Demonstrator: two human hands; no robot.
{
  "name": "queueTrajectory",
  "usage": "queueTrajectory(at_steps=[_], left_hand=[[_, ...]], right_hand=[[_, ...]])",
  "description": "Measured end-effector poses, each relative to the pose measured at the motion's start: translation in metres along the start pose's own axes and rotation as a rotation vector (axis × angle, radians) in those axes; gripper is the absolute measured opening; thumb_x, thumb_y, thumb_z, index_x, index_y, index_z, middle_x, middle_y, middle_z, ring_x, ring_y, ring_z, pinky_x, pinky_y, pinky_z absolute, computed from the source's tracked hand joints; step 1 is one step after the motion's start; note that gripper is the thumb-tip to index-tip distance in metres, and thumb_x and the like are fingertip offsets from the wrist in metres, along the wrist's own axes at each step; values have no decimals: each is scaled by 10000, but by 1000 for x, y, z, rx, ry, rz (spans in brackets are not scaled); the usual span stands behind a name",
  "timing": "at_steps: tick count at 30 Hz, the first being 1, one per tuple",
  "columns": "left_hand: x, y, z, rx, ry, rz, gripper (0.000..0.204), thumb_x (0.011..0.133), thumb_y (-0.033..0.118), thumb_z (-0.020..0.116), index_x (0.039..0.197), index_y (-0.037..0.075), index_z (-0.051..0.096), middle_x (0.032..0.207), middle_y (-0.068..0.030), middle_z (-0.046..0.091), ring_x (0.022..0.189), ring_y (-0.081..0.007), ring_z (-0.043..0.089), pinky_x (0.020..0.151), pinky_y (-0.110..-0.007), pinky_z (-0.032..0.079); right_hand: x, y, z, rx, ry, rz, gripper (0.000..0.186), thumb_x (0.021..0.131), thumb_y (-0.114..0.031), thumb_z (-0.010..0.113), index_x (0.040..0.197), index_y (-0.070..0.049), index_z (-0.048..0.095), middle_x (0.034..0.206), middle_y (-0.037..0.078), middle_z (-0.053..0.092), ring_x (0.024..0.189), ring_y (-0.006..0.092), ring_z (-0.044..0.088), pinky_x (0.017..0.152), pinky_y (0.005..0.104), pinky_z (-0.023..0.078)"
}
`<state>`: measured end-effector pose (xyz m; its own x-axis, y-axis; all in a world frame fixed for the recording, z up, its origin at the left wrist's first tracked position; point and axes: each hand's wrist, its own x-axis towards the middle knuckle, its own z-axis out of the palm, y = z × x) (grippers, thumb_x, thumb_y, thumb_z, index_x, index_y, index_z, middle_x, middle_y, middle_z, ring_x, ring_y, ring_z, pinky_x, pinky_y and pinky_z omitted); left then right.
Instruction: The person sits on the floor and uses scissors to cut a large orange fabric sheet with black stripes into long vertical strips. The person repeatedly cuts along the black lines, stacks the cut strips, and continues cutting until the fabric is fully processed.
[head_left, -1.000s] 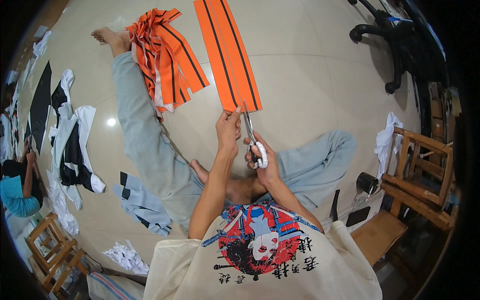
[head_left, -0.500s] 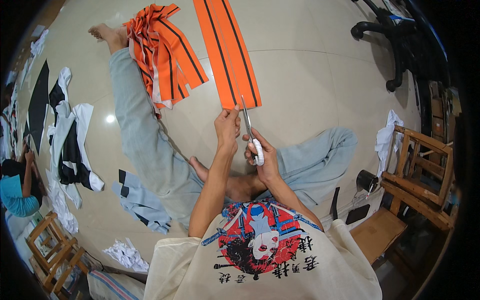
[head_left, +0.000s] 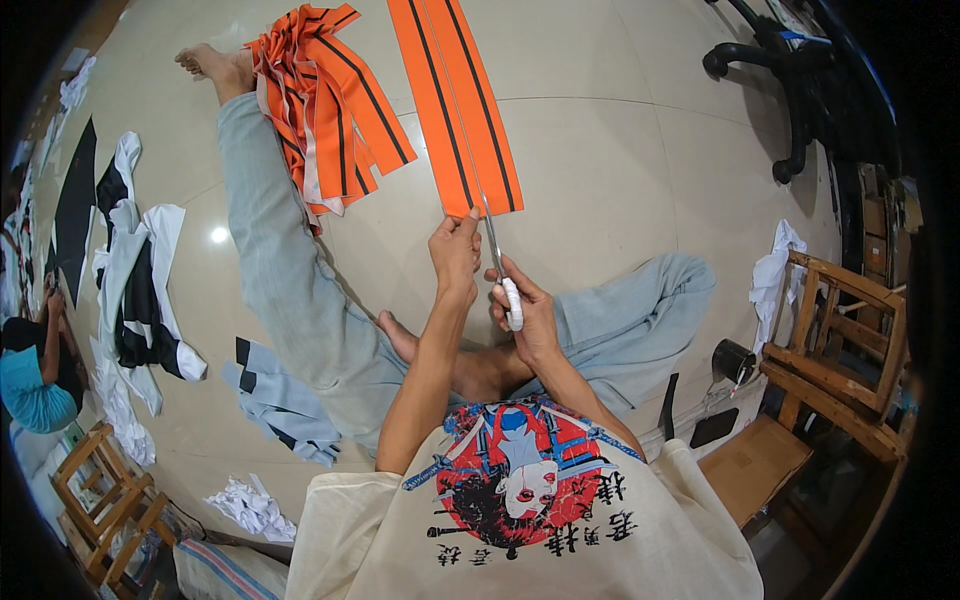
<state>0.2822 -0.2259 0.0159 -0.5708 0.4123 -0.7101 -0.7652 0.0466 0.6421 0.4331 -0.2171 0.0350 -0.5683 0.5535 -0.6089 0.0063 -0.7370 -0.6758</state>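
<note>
A long orange fabric strip [head_left: 452, 100] with black stripes lies stretched away from me on the tiled floor. My left hand [head_left: 456, 250] pinches its near edge. Scissors with white-wrapped handles [head_left: 512, 303] are in my right hand [head_left: 527, 315]. Their blades reach into the near edge of the strip, just right of my left fingertips, in line with the thin pale line down its middle. Beside my outstretched leg, a heap of cut orange and black strips [head_left: 320, 110] lies partly over the shin and foot.
Black, white and grey cloth pieces [head_left: 140, 290] lie at the left, where another person [head_left: 40, 375] sits. Light blue cloth [head_left: 285, 405] is by my thigh. Wooden frames [head_left: 840, 340] stand at the right, below a black wheeled chair base [head_left: 770, 70].
The scissor blades have come closer together, and the handles have narrowed in my right hand. My left hand stays at the strip's edge.
</note>
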Motion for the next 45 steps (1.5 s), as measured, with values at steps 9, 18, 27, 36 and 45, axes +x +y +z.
queueTrajectory(at_steps=[9, 18, 27, 36, 45], left_hand=[[-1, 4, -3, 15, -27, -24, 181, 1001, 229, 687, 960, 61, 634, 577, 47, 472, 401, -29, 329, 372, -228, 213], [-4, 7, -5, 21, -52, -38, 178, 1001, 231, 687, 972, 67, 626, 587, 45, 488, 413, -32, 372, 379, -209, 241], [-2, 5, -4, 37, -53, -31, 199, 1008, 256, 683, 976, 70, 619, 594, 45, 488, 426, -36, 404, 386, -210, 254], [-3, 12, -18, 35, -65, -36, 243, 1025, 295, 654, 914, 82, 619, 585, 50, 480, 411, -21, 333, 378, -217, 220], [-3, 11, -18, 56, -64, -43, 236, 1014, 305, 676, 926, 98, 608, 599, 50, 489, 404, -24, 346, 371, -211, 226]], right_hand=[[3, -13, 7, 39, 41, 22, 588, 919, -66, 733, 1476, -52, 547, 1182, 91, 699, 625, 84, 571, 484, 221, 420], [27, -14, 13, 43, 20, -33, 585, 914, -58, 726, 1471, -36, 548, 1150, 73, 707, 633, 90, 585, 465, 212, 412], [31, -12, 13, 11, 14, -20, 576, 923, -30, 734, 1469, -50, 553, 1133, 70, 704, 622, 88, 589, 461, 214, 433], [36, -24, 23, 84, 33, -32, 591, 902, -65, 756, 1456, -12, 555, 1104, 73, 712, 614, 77, 580, 458, 210, 408], [55, -29, 32, 15, 43, -52, 560, 918, -35, 715, 1455, -19, 555, 1155, 96, 710, 607, 80, 577, 462, 201, 415]])
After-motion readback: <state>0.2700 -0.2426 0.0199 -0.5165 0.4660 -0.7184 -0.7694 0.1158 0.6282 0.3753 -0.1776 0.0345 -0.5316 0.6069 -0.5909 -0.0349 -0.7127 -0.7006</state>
